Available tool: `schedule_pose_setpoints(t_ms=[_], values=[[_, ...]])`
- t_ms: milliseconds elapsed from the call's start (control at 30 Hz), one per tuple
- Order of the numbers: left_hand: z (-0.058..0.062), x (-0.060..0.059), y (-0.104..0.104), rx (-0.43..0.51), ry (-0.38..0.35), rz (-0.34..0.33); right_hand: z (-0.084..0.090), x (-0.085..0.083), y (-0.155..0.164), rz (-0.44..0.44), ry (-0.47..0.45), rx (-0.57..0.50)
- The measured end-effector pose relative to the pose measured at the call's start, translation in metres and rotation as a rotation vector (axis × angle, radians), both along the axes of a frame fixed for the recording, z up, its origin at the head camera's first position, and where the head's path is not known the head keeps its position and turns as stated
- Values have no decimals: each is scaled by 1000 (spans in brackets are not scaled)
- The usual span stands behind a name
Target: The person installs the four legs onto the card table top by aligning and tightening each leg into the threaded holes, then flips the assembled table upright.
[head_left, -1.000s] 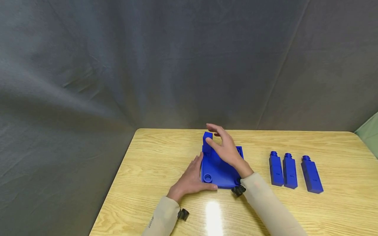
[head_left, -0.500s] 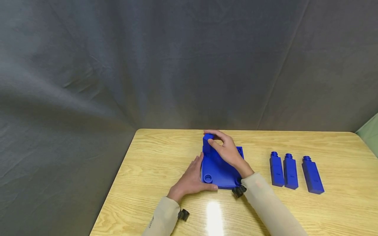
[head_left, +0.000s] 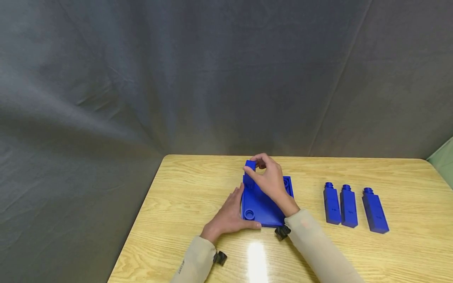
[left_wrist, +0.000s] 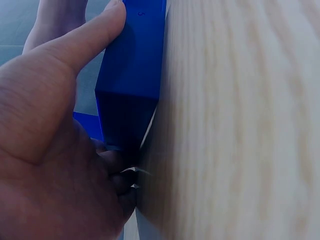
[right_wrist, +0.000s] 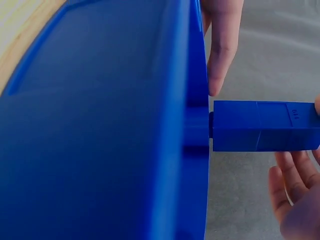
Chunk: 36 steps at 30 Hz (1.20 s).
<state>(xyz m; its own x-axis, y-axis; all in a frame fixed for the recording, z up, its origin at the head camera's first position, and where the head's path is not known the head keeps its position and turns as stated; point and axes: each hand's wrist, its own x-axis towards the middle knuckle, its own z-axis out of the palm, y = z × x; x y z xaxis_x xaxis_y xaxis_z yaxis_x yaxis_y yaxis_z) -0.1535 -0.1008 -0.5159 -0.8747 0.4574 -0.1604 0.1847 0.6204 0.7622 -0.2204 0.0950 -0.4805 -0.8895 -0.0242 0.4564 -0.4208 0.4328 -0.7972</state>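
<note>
A blue square board [head_left: 263,210] with a raised rim and round corner sockets lies on the table. At its far left corner stands a square blue table leg [head_left: 249,179], with the number 119 on its side in the right wrist view. My right hand [head_left: 270,179] pinches the leg near its top between thumb and fingers. A narrow dark collar [right_wrist: 211,125] shows between leg and socket. My left hand [head_left: 230,216] braces the board's near left corner, fingers straight along the left edge, thumb along the front edge [left_wrist: 132,55].
Several matching parts are around: three blue legs with threaded ends, the left one [head_left: 332,206], the middle one [head_left: 348,208] and the right one [head_left: 375,212], lie right of the board on the wooden table [head_left: 170,204]. A grey curtain [head_left: 226,78] hangs behind.
My right hand's fingers have closed in around the top of the leg and shifted as they hold it. My left hand and the board have stayed in place.
</note>
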Motion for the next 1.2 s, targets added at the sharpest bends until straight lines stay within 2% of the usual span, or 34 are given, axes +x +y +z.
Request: schedule_pose_setpoints(t_ms=[67, 133, 300, 367, 467, 633, 900, 1067, 1200], values=[[0, 0, 0, -2, -1, 1, 0, -1, 0, 25, -6, -9], [0, -1, 0, -5, -3, 1, -1, -1, 2, 91, -17, -59], [-1, -1, -1, -9, -14, -7, -4, -2, 8, 367, -97, -262], [-1, -1, -1, -7, -15, -9, -5, -2, 10, 448, -145, -295], [-1, -1, -2, -4, -9, -9, -5, -2, 12, 479, -197, -281], [-1, -1, -1, -5, 1, -9, -5, -2, 11, 377, -187, -213], [0, -1, 0, -7, -2, -2, -10, -3, 7, 138, -123, -115], [0, -1, 0, -10, -1, -1, -9, -4, 4, 67, -63, -96], [0, 0, 0, -16, -6, 2, -10, -3, 2, 35, -61, -94]])
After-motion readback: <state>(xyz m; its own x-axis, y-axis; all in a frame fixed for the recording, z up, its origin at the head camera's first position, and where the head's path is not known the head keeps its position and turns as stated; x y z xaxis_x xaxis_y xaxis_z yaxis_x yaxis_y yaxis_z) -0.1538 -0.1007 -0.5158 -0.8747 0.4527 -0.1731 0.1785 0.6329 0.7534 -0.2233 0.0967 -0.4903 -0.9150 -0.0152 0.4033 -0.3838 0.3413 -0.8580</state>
